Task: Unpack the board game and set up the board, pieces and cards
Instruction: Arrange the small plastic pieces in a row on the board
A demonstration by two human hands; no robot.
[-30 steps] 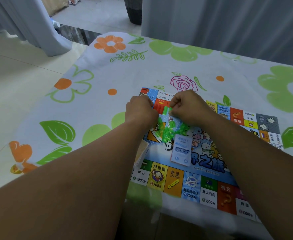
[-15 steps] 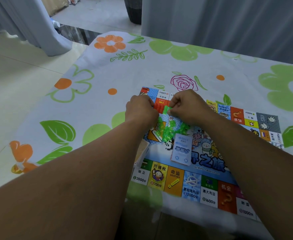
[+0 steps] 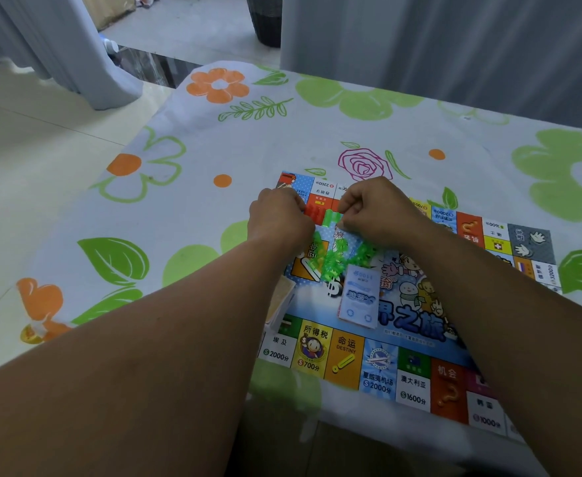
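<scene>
- Game board [image 3: 379, 359]: unfolded flat on the flowered tablecloth [image 3: 213, 149], at about 4 o'clock from the middle of the view; printed squares round its rim, cartoon figures in its centre field.
- Left hand [image 3: 279, 218]: over the board's far corner, at 11 o'clock of the board; fingers curled under, tips hidden behind the knuckles; right against the red pieces [image 3: 313, 212]; impossible to tell whether gripping them.
- Right hand [image 3: 375, 211]: just at 3 o'clock of the left hand, knuckles up; thumb and forefinger pinched on a green piece [image 3: 330, 216], held between the two hands, with the red pieces right beside it at its 9 o'clock.
- Heap of loose green pieces [image 3: 341, 256]: translucent plastic, on the board's centre field at 6 o'clock of the two hands; partly tucked under the right wrist.
- Stack of pale blue cards [image 3: 358, 297]: on the board at 6 o'clock of the heap, just beside it; lying slightly skewed to the board's edges.
- Stack of yellow-backed cards [image 3: 282, 301]: at 9 o'clock of the blue cards, at the board's left edge; half hidden by the left forearm.
- Grey curtain [image 3: 420, 46]: hanging behind the table at 12 o'clock; pale tiled floor [image 3: 24, 149] at 9 o'clock.
</scene>
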